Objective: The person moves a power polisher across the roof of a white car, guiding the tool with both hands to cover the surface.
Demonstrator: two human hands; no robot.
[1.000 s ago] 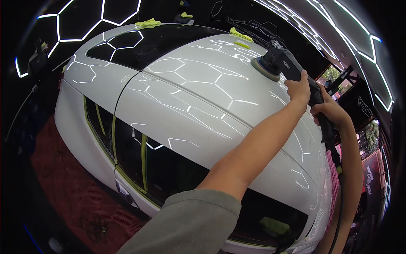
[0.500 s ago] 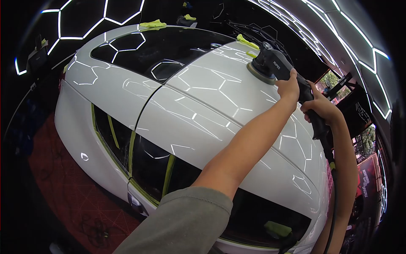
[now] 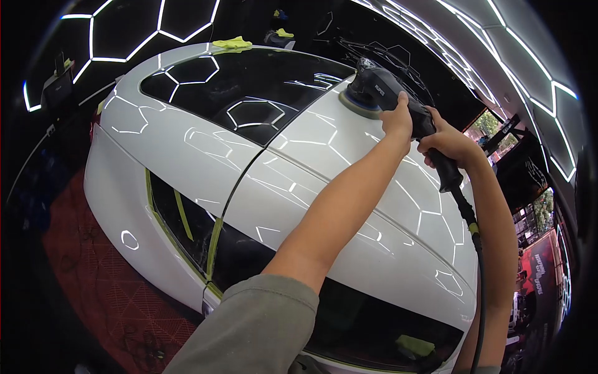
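Both hands grip a black polisher [image 3: 381, 87] whose round pad [image 3: 358, 106] rests on the white car roof [image 3: 324, 140], close to the edge of the dark glass panel [image 3: 249, 84]. My left hand [image 3: 398, 121] is closed round the polisher's body, behind its head. Further back, my right hand [image 3: 450, 140] wraps the rear handle. The power cord [image 3: 478, 262] runs down from the handle along my right forearm. The polisher's head partly hides the pad.
Yellow-green masking tape [image 3: 215, 249] borders the side windows. A yellow-green cloth [image 3: 232, 43] lies on the car's far edge. Red floor tiles [image 3: 118, 299] show beside the car. Hexagonal lights [image 3: 128, 56] line the dark wall and ceiling.
The polisher and both hands have moved left across the roof, up to the dark glass panel's edge. The view has shifted slightly, and more of the cord shows.
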